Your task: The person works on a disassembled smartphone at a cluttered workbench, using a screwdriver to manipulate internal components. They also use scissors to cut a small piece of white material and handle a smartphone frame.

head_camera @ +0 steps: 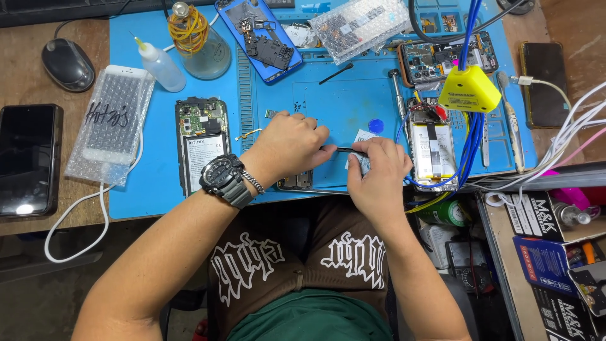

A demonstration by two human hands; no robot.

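The left hand (291, 144) pinches thin tweezers (341, 149); the right hand (377, 169) clasps perhaps a small part (361, 161), at 9 o'clock of the opened phone (431, 146). Better keep wrists resting on the blue mat (341, 101).

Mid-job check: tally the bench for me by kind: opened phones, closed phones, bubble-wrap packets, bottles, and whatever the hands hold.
Opened phones: 4
Closed dark phones: 2
Bubble-wrap packets: 2
Bottles: 2
Thin dark tool in left hand: 1
Small grey piece in right hand: 1
Total: 12
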